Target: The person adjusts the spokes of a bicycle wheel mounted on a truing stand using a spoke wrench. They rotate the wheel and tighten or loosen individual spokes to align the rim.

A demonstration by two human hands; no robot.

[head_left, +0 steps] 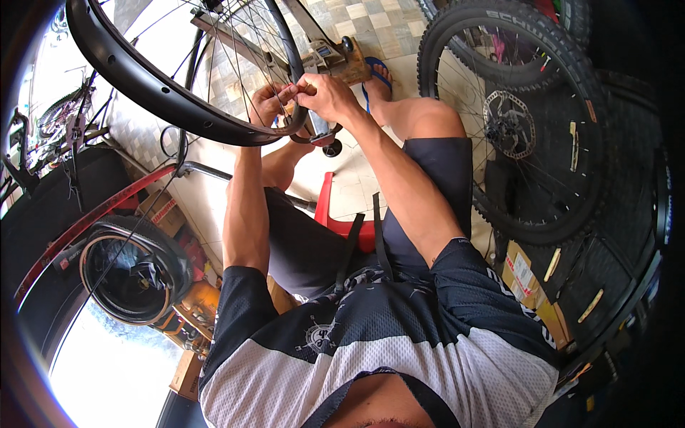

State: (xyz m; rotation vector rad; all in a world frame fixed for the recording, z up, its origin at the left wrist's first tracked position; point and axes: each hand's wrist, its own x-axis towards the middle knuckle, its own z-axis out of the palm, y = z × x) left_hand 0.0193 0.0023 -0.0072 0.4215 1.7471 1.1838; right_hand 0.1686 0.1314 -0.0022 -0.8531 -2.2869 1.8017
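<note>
The left hand (267,105) shows through the loop of a bare black bike wheel (165,101), the lower curve of its rim crossing in front of the left wrist. The right hand (325,96) is just outside the wheel, at the narrow right-hand side of the rim. Thumb and fingers of each hand are drawn together in a pinch, and the fingertips of the two hands nearly meet at that side of the rim; whether something small sits between them is too fine to tell.

The wheel spreads to the left of both hands and above them. Beyond the hands is a grey metal stand (228,36). Just past the right hand a foot wears a blue sandal (372,64). Well to the right of the right hand stands a wheel with a knobbly black tyre (437,44) and a brake disc (528,126). Below both hands a red stool (325,203) shows between the legs. Farther off, below and left of the left hand, are a red bar (114,201) and another tyre (160,246).
</note>
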